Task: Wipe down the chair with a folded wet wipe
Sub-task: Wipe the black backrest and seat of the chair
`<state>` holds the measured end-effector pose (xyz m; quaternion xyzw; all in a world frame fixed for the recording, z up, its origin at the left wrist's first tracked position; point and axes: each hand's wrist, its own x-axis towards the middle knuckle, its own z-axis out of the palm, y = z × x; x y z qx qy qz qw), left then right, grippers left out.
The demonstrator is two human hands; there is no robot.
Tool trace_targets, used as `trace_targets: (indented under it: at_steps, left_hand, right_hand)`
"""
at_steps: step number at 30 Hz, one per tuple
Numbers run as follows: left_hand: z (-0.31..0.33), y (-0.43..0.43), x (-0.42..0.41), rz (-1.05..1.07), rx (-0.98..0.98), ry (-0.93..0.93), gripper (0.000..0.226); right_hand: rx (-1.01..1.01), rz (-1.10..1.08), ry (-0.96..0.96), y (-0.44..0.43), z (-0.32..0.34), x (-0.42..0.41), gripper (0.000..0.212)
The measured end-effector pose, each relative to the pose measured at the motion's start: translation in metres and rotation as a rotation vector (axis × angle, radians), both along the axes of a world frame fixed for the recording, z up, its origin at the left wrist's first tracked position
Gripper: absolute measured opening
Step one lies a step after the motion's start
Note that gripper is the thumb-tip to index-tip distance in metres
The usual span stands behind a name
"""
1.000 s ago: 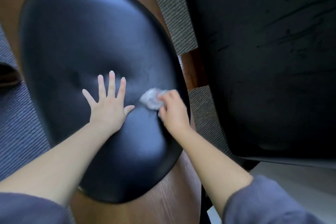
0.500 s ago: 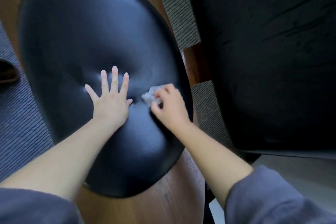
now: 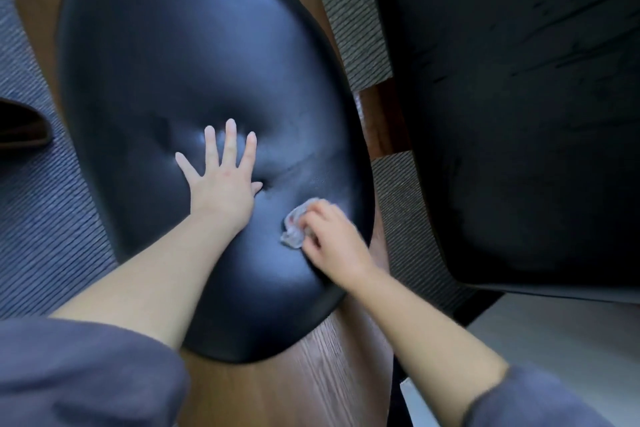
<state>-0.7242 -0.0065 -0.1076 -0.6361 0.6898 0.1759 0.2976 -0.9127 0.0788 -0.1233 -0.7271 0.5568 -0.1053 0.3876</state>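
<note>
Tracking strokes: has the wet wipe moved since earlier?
Yes: the wet wipe in the right hand slid toward the near edge of the chair, judged against the left hand.

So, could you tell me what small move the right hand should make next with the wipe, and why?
Probably sweep the wipe toward the near edge of the seat: the right hand grips it there, faint streaks show just beyond it, and the left hand lies flat, bracing the seat.
</note>
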Motion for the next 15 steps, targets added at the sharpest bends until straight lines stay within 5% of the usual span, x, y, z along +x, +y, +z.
trace_targets:
  at_steps: [3,5,9,11,13,15]
  left_hand:
    - [-0.004,0.002,-0.002,0.000,-0.013,-0.017,0.076]
    - [-0.007,0.005,-0.002,-0.007,-0.035,-0.028,0.076]
    - [-0.001,0.005,-0.005,0.010,-0.033,-0.017,0.075]
    - [0.004,0.003,-0.012,0.052,-0.012,-0.003,0.073]
    - [0.012,0.006,-0.025,0.082,0.019,0.019,0.072]
    - [0.019,0.014,-0.044,0.056,0.057,0.053,0.072]
  right_hand:
    - [0.036,-0.436,0.165,-0.052,-0.021,-0.029,0.019]
    - [0.056,-0.543,0.164,-0.075,-0.026,-0.021,0.021]
    - [0.054,-0.066,0.081,-0.028,0.004,0.011,0.017]
    - [0.061,0.202,0.197,-0.007,0.028,-0.007,0.016]
    - [0.182,0.412,0.171,-0.002,0.037,-0.039,0.021]
    - [0.456,0.418,0.374,-0.027,0.052,-0.083,0.020]
